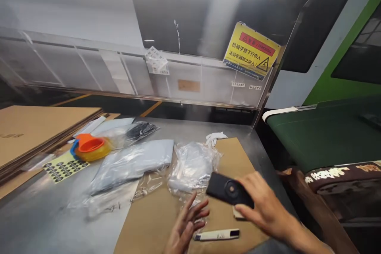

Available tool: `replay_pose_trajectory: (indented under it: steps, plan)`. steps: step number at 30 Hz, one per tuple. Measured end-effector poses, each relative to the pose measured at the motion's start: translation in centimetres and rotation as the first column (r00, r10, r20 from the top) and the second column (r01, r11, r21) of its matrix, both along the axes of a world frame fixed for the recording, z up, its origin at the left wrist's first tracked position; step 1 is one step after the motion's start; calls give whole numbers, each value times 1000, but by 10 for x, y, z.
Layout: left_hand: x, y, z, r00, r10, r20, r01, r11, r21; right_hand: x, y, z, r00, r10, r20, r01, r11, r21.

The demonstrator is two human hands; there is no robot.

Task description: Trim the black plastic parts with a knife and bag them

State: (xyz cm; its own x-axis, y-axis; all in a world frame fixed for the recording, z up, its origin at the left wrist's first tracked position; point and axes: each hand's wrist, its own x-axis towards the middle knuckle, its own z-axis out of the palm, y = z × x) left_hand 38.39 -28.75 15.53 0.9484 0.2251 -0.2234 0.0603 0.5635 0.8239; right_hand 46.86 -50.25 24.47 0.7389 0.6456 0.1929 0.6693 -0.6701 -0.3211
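Note:
My right hand [262,202] grips a flat black phone-like device [218,188] with a round ring on its upper face, holding it above a brown cardboard sheet [149,222]. Fingers apart and palm turned toward the device, my left hand [187,224] is empty. Just right of it lies a slim white pen-like tool [216,235] with dark ends and handwriting on its side. A small pale block [238,212] is partly hidden beneath my right hand. Beyond both hands rests a bundle of clear plastic bags [192,166].
Left on the metal table [38,214] are bagged grey-white packages [133,162], an orange tape dispenser [92,147], a sticker sheet [64,166] and stacked cardboard [41,131]. A white glove [214,138] lies behind. A green conveyor belt [324,131] runs at right.

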Motion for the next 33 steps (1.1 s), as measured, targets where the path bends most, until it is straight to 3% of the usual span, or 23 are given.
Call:
replay_pose_trajectory:
  steps: [2, 4, 5, 7, 8, 10, 14, 17, 19, 21, 22, 24, 25, 27, 31, 33]
  plan:
    - [-3, -14, 7, 997, 78, -11, -78, 975, -206, -37, 42, -30, 996, 92, 11, -92, 994, 53]
    - [-10, -14, 10, 989, 125, -84, -142, 957, -253, -55, 65, -61, 982, 183, 52, -189, 972, 141]
    - [-16, -9, 11, 983, 147, -107, -167, 962, -215, -57, 68, -75, 983, 179, 40, -183, 970, 162]
    - [-28, 2, 9, 979, 175, -102, -181, 982, -50, -49, 61, -99, 999, -38, -17, 39, 994, 105]
    - [-34, 8, 7, 981, 177, -79, -174, 984, 50, -41, 52, -109, 974, -225, -15, 225, 974, 37]
    - [-47, 15, 3, 987, 157, -24, -148, 964, 219, -23, 31, -124, 912, -411, -7, 411, 911, -37]
    - [-67, 22, -9, 992, 60, 109, -99, 909, 404, 5, 2, -143, 900, -429, -81, 419, 901, -112]
    - [-76, 29, -18, 965, -91, 245, -59, 837, 544, 1, 3, -134, 928, -351, -128, 343, 936, -79]
    - [-78, 34, -22, 939, -183, 290, -43, 776, 629, -17, 17, -112, 957, -246, -150, 249, 969, -2]
    - [-79, 36, -22, 938, -222, 265, -24, 723, 691, -45, 39, -84, 989, -32, -145, 56, 985, 163]
    - [-78, 36, -20, 942, -235, 240, -7, 700, 714, -59, 53, -70, 986, 136, -96, -108, 960, 258]
    - [-77, 34, -17, 945, -266, 191, 32, 654, 756, -83, 81, -48, 912, 406, 62, -398, 838, 372]
    - [-76, 34, -16, 942, -285, 178, 46, 634, 772, -91, 93, -41, 865, 483, 137, -495, 778, 387]
    - [-78, 33, -14, 935, -310, 175, 52, 606, 794, -99, 108, -34, 822, 539, 186, -567, 735, 372]
    - [-86, 38, -12, 937, -316, 148, 74, 595, 801, -96, 108, -40, 854, 514, 82, -509, 791, 338]
    - [-88, 39, -10, 934, -345, 93, 136, 585, 800, -97, 106, -45, 855, 507, 111, -510, 781, 360]
